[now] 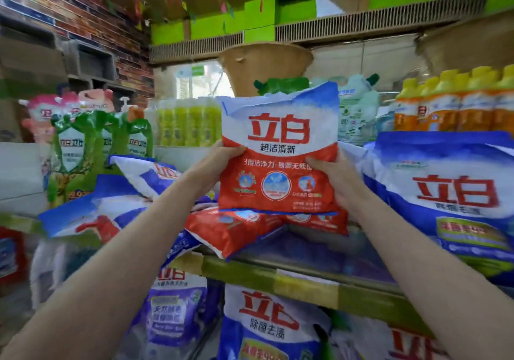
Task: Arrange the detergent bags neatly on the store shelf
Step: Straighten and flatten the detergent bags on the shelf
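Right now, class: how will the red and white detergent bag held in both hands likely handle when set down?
The red and white bag looks soft: its top edge crumples, so it probably sags. Both hands, left and right, hold its sides, suggesting some weight. Its glossy film may slide on the red bag beneath.

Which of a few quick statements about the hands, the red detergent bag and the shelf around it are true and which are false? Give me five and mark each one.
1. Both hands grip the red and white detergent bag by its sides. True: the left hand holds its left edge, the right hand its right edge.
2. The held bag is upside down. False: it is upright, its print facing the camera.
3. Another red detergent bag lies flat just below it on the shelf. True.
4. The large blue and white detergent bag stands left of the held bag. False: it is to the right.
5. The yellow-capped orange bottles stand on the floor. False: they stand high up at the right, behind the blue bag.
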